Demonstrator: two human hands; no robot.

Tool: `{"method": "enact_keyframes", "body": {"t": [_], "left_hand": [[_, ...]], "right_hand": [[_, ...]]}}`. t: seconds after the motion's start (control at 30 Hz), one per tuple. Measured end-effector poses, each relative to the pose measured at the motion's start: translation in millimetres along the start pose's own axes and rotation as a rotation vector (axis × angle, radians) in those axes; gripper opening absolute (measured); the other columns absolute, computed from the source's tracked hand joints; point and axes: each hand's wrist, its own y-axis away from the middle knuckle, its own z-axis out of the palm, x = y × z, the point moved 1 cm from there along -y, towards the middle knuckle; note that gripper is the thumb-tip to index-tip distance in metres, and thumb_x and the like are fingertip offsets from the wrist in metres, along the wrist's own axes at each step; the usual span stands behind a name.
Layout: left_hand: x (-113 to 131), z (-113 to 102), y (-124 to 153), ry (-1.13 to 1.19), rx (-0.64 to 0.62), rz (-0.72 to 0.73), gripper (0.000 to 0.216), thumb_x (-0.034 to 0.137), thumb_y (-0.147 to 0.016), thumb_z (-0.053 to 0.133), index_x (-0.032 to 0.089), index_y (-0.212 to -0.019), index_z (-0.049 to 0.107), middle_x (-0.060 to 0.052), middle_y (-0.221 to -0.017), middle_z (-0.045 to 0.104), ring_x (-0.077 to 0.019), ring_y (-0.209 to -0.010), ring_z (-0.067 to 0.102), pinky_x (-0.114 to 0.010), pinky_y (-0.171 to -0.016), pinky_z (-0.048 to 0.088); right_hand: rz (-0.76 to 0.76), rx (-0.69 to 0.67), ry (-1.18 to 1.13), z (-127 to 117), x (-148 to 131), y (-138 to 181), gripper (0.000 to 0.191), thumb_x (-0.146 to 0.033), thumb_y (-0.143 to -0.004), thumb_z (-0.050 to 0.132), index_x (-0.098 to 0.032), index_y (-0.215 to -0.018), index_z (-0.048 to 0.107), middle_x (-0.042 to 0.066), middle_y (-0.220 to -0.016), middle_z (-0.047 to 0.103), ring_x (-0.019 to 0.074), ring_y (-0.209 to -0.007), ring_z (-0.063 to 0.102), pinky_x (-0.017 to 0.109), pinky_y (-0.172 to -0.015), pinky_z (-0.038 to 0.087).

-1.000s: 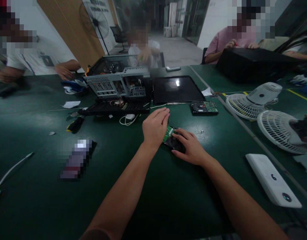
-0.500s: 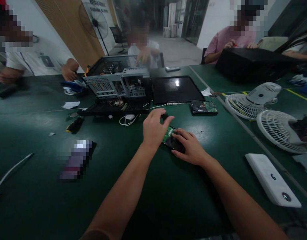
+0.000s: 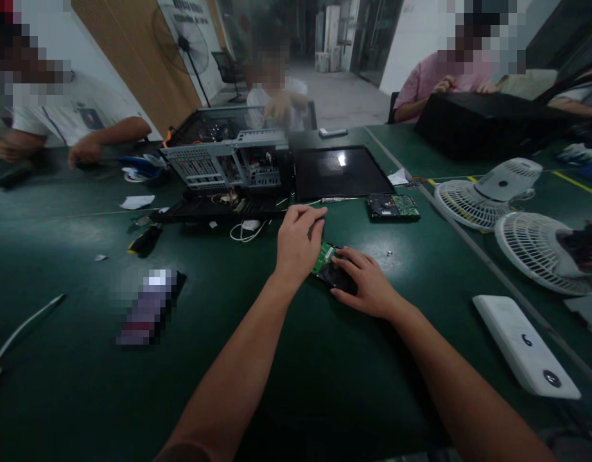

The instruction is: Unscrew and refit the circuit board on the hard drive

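Table [image 3: 94, 398]: drive [image 3: 329, 269] partly under right hand [image 3: 370, 285]

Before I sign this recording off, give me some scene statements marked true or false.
1. The right hand touches a drive. True.
2. The phone lies right of both hands. False: the phone lies left of the left hand.
3. A second drive lies apart from both hands. True.
4. The yellow-black tool lies on the black panel. False: the tool lies on the table.
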Motion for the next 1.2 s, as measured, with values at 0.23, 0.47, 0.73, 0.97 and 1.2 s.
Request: {"method": "enact_keyframes", "body": {"t": [0.23, 0.47, 0.73, 0.97, 1.2], "left_hand": [[-4.1, 4.7, 1.3, 0.1, -0.003, -0.023, 0.023, 0.023, -0.092, 0.081, 0.022, -0.112, 0.071, -0.006, -0.118, 0.074, -0.0214, -0.11, 0.072, -0.04, -0.094, 0.064], [-3.4, 1.2, 0.6, 0.123, 0.094, -0.107, 0.012, 0.02, -0.091, 0.082, 0.022, -0.094, 0.071, -0.002, -0.104, 0.066, -0.0154, -0.091, 0.071, -0.032, -0.08, 0.065], [-5.3, -1.8, -1.6, 0.095, -0.013, 0.012, 0.022, 0.015, -0.099, 0.068, 0.024, -0.118, 0.074, -0.004, -0.114, 0.076, -0.0185, -0.109, 0.072, -0.038, -0.099, 0.061], [-3.0, -0.6, -1.0, 0.028, -0.011, 0.006, 0.024, 0.016, -0.1, 0.066, 0.027, -0.118, 0.077, -0.005, -0.113, 0.074, -0.0191, -0.107, 0.072, -0.039, -0.099, 0.061], [-5.2, 0.6, -1.1, 0.1, -0.04, -0.016, 0.021, 0.02, -0.098, 0.072, 0.025, -0.118, 0.073, -0.005, -0.119, 0.077, -0.0205, -0.11, 0.074, -0.04, -0.095, 0.064]], "right_hand": [[-0.003, 0.007, -0.001, 0.2, 0.2, -0.1, 0.068, -0.051, -0.091, 0.071, -0.024, -0.151, 0.054, 0.017, -0.162, 0.049, 0.0391, -0.155, 0.04, 0.063, -0.12, 0.038], [-0.005, 0.006, -0.004, 1.1, 1.2, -0.1, 0.071, -0.051, -0.091, 0.071, -0.026, -0.154, 0.052, 0.017, -0.162, 0.049, 0.0403, -0.154, 0.039, 0.065, -0.119, 0.037], [0.001, -0.003, 0.006, 0.1, 0.2, -0.5, 0.069, -0.051, -0.091, 0.071, -0.023, -0.152, 0.054, 0.018, -0.162, 0.049, 0.0393, -0.155, 0.04, 0.063, -0.12, 0.038], [-0.002, 0.003, 0.002, 0.8, 1.2, 0.0, 0.07, -0.052, -0.091, 0.071, -0.025, -0.153, 0.053, 0.017, -0.163, 0.049, 0.0394, -0.155, 0.039, 0.064, -0.12, 0.037], [0.003, -0.003, 0.004, -0.1, 0.3, -0.5, 0.069, -0.051, -0.091, 0.071, -0.025, -0.153, 0.054, 0.016, -0.162, 0.049, 0.0393, -0.155, 0.039, 0.064, -0.12, 0.037]]}}
